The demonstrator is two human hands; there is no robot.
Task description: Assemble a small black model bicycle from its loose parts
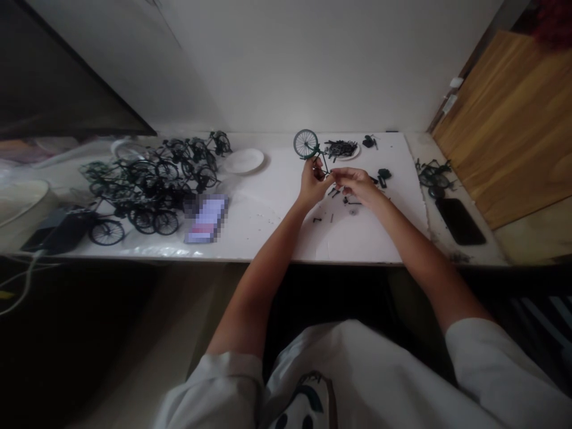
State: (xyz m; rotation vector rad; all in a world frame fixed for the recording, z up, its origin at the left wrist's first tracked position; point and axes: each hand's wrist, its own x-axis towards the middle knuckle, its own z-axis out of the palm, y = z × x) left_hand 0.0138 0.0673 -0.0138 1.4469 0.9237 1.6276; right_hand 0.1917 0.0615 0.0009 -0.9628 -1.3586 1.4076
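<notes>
A dark model bicycle [306,144], partly built with one spoked wheel showing, is held above the white table mat. My left hand [313,186] is closed around its frame, the wheel standing up beyond the fingers. Close by, my right hand [354,183] pinches at the lower end of the frame. Whatever lies between its fingertips is too small to make out. Small dark parts [339,195] are scattered on the mat beneath and beside my hands. Behind them a small white dish [356,154] holds a heap of thin black pieces.
Many model bicycles [154,173] crowd the table's left side. A white plate [243,161] and a lit phone [208,218] are near them. To the right lie a black phone [460,221] and another model bicycle [434,174], beside a wooden panel [513,125]. A white wall stands behind.
</notes>
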